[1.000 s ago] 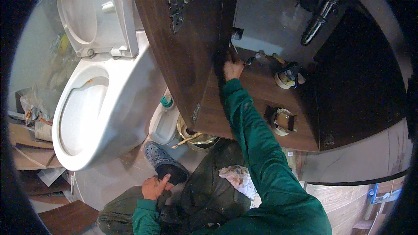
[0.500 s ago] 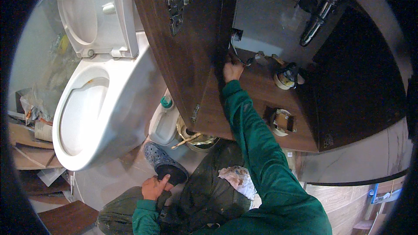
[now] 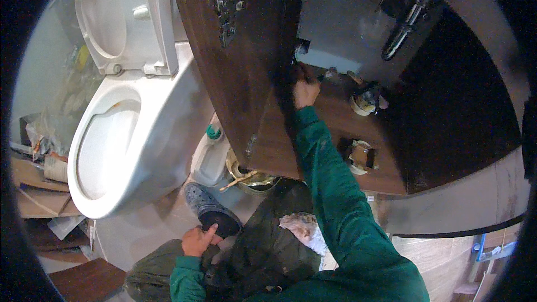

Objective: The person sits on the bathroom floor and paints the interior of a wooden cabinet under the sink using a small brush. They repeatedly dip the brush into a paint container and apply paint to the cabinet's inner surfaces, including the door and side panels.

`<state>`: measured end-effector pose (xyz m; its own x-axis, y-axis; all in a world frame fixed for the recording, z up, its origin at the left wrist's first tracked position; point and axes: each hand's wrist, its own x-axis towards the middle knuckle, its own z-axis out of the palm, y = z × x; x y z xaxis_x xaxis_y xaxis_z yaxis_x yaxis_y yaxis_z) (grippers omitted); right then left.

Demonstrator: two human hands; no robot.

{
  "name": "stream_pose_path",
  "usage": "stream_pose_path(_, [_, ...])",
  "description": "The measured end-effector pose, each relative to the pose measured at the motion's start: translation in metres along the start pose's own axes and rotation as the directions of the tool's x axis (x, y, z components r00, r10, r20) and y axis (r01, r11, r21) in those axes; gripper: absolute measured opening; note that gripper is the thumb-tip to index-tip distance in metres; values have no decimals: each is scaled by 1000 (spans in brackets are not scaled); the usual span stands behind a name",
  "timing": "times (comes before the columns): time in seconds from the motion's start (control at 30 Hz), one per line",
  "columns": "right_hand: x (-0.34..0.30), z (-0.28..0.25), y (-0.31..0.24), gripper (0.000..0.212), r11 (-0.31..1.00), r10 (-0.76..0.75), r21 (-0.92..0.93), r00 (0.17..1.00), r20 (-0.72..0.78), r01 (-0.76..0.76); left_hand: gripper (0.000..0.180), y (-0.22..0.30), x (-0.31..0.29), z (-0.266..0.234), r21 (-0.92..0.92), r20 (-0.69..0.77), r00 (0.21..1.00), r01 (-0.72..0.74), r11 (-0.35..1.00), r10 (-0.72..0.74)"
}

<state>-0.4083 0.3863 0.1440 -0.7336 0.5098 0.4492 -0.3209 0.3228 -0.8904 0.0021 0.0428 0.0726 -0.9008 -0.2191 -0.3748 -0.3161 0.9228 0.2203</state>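
Note:
Deep in the brown wooden cabinet (image 3: pixel 268 145), my right hand (image 3: pixel 306 89) is closed, fingers bunched just below a small metal fitting (image 3: pixel 302 47) on the back wall. Shadow and the hand itself hide what the fingers grip. Down by my feet, my left hand (image 3: pixel 196 241) rests against my lower leg, holding nothing, with a digit stretched out over the dark sock (image 3: pixel 221 223) above a grey clog (image 3: pixel 202 198). On the cabinet floor, right of my right hand, stands a pale round tub with dark stuff in it (image 3: pixel 364 103).
A square-edged hole with a pale ring (image 3: pixel 362 156) sits in the cabinet floor. A chrome drain pipe (image 3: pixel 404 33) hangs above. The open cabinet door (image 3: pixel 229 72) stands beside the toilet (image 3: pixel 106 145). Below it are a green-capped bottle (image 3: pixel 211 156) and a bucket with a stick (image 3: pixel 254 182).
My right hand has shifted slightly right and turned, covering the thin curved line that showed beside it. The left hand stays on the leg, almost unmoved.

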Motion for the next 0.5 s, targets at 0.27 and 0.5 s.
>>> stream_pose_path(0.27, [-43, -127, -117, 27, 904, 149, 376, 975, 164, -202, 78, -13, 5, 13, -53, -104, 991, -85, 995, 79])
stream_pose_path(0.5, [-64, -291, -177, 27, 999, 49, -23, 974, 221, -45, 82, -13, 3, 13, -57, 15, 999, 50, 997, -49])
